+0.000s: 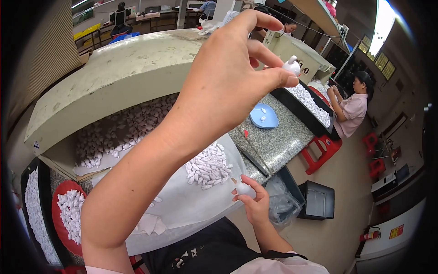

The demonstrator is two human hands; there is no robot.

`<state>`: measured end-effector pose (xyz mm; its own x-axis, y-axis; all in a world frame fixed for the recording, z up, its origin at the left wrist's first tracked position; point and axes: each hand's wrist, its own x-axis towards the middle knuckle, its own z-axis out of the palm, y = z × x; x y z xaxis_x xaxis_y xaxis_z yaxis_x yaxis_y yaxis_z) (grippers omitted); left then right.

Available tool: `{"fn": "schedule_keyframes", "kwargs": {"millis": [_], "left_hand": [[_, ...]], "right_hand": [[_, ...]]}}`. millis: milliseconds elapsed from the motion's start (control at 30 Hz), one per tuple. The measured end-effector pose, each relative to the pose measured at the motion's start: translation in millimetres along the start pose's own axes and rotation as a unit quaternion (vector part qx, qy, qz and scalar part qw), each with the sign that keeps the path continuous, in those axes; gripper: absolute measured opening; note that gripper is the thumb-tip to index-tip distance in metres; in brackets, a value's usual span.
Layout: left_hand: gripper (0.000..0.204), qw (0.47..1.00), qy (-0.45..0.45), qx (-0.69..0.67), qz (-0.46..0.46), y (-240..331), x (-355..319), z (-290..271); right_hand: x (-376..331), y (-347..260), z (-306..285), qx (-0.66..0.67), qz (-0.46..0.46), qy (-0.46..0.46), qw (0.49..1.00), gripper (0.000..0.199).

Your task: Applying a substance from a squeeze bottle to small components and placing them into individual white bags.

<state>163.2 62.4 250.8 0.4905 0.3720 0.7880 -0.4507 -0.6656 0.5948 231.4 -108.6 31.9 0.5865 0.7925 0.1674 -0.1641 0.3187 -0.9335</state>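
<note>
My left hand (pixel 221 77) is raised high, its forearm crossing over the bench from the lower left. Thumb and fingertips pinch a small, glossy white rounded piece (pixel 291 68) with a knob on top. Low at the bench's front edge, my right hand (pixel 258 208) closes around a white round bulb (pixel 245 190) with a thin brownish tip pointing up and left. Its exact kind is unclear. Beside it, a heap of small white pieces (pixel 209 166) lies on a pale sheet (pixel 228 144); my left forearm hides part of that sheet.
A beige hooded box (pixel 132 64) covers more white pieces. A blue dish (pixel 269 119) sits on the speckled bench. Black trays (pixel 331 119) of pieces stand at both sides, with a red plate (pixel 57 205) at left. Right are a red stool (pixel 312 157), a dark bin (pixel 317 201) and a seated person (pixel 353 107).
</note>
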Motion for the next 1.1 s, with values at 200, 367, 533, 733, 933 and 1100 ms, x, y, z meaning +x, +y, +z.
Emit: {"fn": "schedule_keyframes", "kwargs": {"millis": [200, 367, 533, 733, 933, 1100], "left_hand": [[0.045, 0.991, -0.029, -0.01, -0.132, -17.7, -30.7, -19.3], [0.05, 0.965, -0.008, -0.07, -0.254, -26.0, -98.8, -45.6], [0.044, 0.927, 0.068, -0.084, -0.358, -45.2, -161.1, -68.9], [0.042, 0.867, 0.165, -0.162, -0.442, -35.9, -231.0, -67.9], [0.043, 0.846, 0.232, -0.179, -0.445, -29.9, -268.9, -63.6], [0.039, 0.823, 0.291, -0.22, -0.437, -28.9, -284.6, -61.2]], "right_hand": [[9.3, 5.4, 5.2, -0.019, 0.035, -0.071, 0.997, 0.04], [0.8, 14.6, 2.7, 0.009, 0.059, -0.058, 0.997, 0.033], [64.6, 32.8, 7.4, -0.196, 0.045, -0.1, 0.974, 0.022], [113.6, 49.6, 30.4, -0.393, -0.133, -0.182, 0.892, 0.015], [120.5, 52.8, 55.0, -0.541, -0.156, -0.219, 0.797, 0.025], [126.5, 59.2, 53.7, -0.585, -0.181, -0.267, 0.744, 0.027]]}}
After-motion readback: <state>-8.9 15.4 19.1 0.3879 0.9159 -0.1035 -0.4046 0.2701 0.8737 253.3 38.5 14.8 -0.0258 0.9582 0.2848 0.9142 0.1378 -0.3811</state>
